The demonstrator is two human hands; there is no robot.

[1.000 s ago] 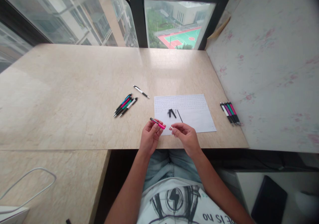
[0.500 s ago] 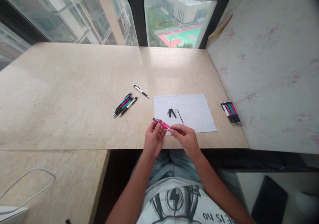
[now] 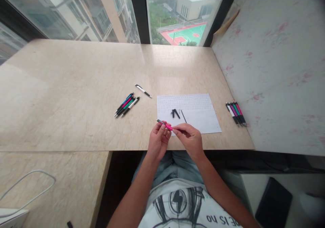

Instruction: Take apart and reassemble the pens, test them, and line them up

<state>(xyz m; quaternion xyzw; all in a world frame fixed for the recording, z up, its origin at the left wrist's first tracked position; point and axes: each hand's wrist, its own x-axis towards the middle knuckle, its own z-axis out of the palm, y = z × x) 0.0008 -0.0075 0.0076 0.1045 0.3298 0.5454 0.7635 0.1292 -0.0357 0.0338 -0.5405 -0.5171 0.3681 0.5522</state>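
My left hand (image 3: pixel 159 140) is closed around a pink pen barrel (image 3: pixel 167 126) with a dark upper end, held above the near edge of the paper. At the barrel's lower right end, the fingertips of my right hand (image 3: pixel 188 137) are pinched together; whether they grip the barrel's tip or a small part is too small to tell. Just beyond the hands, small black pen parts (image 3: pixel 177 113) and a thin dark refill (image 3: pixel 183 116) lie on the lined white sheet of paper (image 3: pixel 203 119).
Left of the paper lies a group of several colored pens (image 3: pixel 127 105), with a single white-and-black pen (image 3: pixel 143 90) above it. Several more pens (image 3: pixel 236 113) line up by the wall at right. A white cable (image 3: pixel 48 184) loops across the lower left surface.
The white piece visible at the pink barrel's lower end is now out of sight, and my right fingertips sit close against that end. The camera view has shifted slightly.
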